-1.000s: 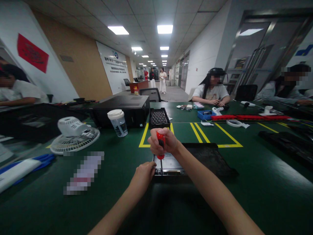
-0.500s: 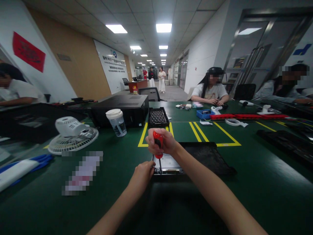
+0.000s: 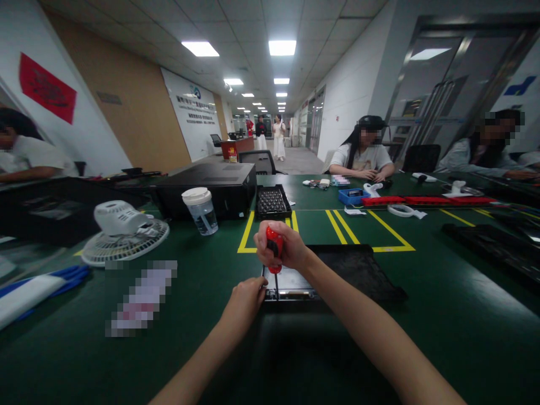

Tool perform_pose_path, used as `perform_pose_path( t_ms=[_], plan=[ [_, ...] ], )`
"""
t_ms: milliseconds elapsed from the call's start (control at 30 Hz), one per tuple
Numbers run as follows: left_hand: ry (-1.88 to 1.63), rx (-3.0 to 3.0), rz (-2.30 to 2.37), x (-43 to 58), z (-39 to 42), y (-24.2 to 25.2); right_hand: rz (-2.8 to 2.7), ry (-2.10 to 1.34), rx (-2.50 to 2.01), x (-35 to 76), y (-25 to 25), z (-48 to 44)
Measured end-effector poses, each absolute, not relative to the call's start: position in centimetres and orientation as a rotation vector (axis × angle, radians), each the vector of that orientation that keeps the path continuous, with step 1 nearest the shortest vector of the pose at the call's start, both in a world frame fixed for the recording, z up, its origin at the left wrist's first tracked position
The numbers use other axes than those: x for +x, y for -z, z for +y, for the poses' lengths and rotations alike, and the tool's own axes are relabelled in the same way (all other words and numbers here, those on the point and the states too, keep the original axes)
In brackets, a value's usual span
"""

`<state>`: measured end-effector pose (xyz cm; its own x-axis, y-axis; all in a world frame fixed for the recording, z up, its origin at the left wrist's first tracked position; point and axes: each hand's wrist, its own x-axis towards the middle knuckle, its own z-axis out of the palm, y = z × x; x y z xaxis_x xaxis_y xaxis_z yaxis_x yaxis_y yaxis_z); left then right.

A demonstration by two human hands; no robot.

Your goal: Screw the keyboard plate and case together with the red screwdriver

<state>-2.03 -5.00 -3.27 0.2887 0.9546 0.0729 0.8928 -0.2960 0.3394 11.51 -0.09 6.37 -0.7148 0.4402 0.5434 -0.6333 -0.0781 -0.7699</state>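
On the left of our green counter (image 3: 206, 264) we see a white fan (image 3: 126, 233), then a lidded cup (image 3: 202, 212); our left hand (image 3: 245, 297) touches the left edge of a flat-lying black casing (image 3: 352, 273), its grip unclear; our right hand (image 3: 292, 246) wraps a red screwdriver (image 3: 275, 242), shaft down at the casing's near-left corner.

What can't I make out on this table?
Head view:
Hidden by the right hand: part of the flat silvery plate.
Too small: what the tip of the red-handled screwdriver touches, whether the left hand grips anything.
Pixelated: the flat pale purple item.
Cut by the left edge: the white and blue bundle.
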Motion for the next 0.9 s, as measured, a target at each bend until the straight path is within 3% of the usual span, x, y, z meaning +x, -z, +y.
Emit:
perform_pose_path(
  t_ms=[900],
  plan=[
    [-0.378,2.315,1.704,-1.84,-5.06,2.98,-1.443,-1.771,0.041,11.15,-6.34,-0.67]
  ],
)
